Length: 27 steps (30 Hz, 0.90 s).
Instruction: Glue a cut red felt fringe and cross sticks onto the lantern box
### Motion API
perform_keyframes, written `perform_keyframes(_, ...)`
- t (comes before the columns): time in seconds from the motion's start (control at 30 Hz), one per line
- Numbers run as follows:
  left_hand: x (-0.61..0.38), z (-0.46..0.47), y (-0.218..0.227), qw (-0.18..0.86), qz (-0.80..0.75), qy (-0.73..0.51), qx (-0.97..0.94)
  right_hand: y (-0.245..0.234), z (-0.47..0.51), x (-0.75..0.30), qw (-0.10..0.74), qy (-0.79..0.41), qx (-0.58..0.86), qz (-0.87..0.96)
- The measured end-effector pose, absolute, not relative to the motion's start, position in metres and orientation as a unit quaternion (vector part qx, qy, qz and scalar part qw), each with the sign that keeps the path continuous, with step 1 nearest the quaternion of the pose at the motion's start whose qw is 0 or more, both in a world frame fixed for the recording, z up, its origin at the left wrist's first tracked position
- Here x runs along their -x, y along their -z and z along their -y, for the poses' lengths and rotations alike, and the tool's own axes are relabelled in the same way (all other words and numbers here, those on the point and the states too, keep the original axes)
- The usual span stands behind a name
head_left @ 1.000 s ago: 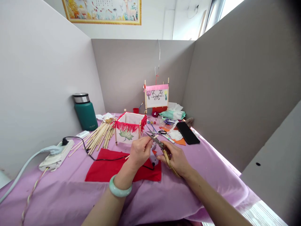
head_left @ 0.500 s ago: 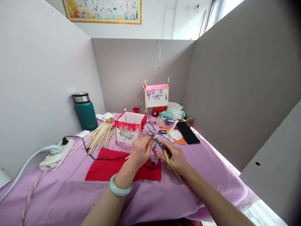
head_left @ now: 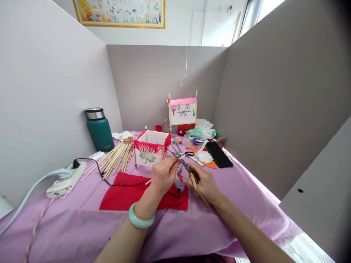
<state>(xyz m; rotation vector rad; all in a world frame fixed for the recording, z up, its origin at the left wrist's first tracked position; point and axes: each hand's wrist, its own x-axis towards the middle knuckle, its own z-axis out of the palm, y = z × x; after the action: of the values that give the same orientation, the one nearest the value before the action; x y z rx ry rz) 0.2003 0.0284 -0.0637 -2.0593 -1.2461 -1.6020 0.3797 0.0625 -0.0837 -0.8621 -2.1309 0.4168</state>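
My right hand [head_left: 204, 184] grips gold-handled thread snips [head_left: 186, 168], their blades pointing up and left toward my left fingertips. My left hand [head_left: 163, 177], with a pale green bangle [head_left: 141, 218] on the wrist, is pinched on something too small to make out, right at the blade tips. Both hands hover over a red felt sheet [head_left: 123, 195] on the purple tablecloth [head_left: 82, 230]. Just beyond them stands a small square lantern [head_left: 150, 148] with red fringe and a leaf drawing.
A pile of wooden sticks [head_left: 115, 157] lies left of the lantern. A green thermos [head_left: 99, 129] stands at the back left, a power strip [head_left: 64, 181] with a black cable nearer. A finished pink-topped lantern [head_left: 182, 111], a black phone [head_left: 218, 154] and craft scraps lie behind. Grey partitions enclose the table.
The snips and both hands have barely shifted; the blades have edged slightly closer to my left fingertips.
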Motion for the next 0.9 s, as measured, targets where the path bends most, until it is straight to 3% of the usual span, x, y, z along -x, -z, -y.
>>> perform_keyframes(0.9, -0.1981, -0.0284, 0.0623, 0.092, 0.417, 0.543, 0.723, 0.0815, -0.0609, -0.3813, 0.382, -0.176, 0.331, 0.845)
